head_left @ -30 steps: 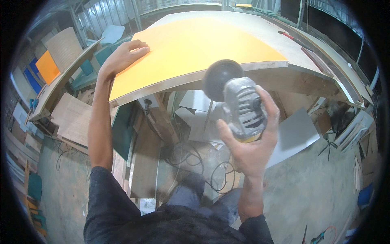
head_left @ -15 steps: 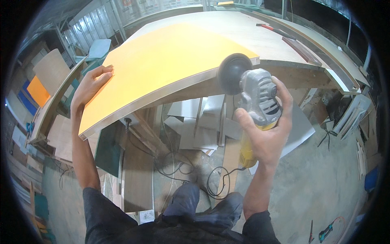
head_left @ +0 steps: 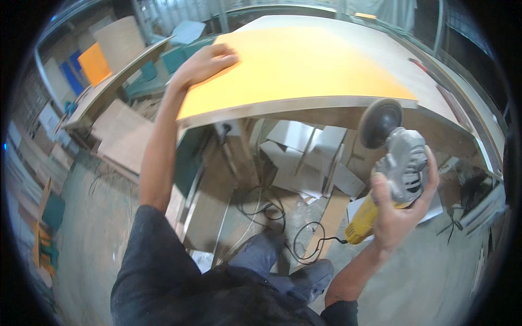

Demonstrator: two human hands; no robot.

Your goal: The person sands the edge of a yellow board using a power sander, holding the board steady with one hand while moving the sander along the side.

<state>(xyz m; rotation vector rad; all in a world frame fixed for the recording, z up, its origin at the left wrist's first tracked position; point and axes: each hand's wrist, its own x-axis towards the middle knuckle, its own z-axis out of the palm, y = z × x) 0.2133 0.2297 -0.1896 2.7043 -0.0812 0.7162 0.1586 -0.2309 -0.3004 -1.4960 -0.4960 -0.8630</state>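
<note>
A yellow-orange panel with a pale bare edge lies on the worktable before me. My left hand is at its left side, fingers curled over the edge onto the top face. In my right hand is an angle grinder with a grey head and a yellow body. Its round dark disc stands tilted at the right end of the panel's near edge; whether the two touch I cannot tell. From the grinder's rear end a black cord runs down to the floor.
The pale worktable extends behind the panel, with a red-handled tool at its right side. White offcut sheets lie under the table. To the left stands a bench with an orange board. A socket is on the table's leg.
My view has turned left, so the panel and both hands appear further right. The grinder remains by the panel's near right edge, and my left hand stays on the left side.
</note>
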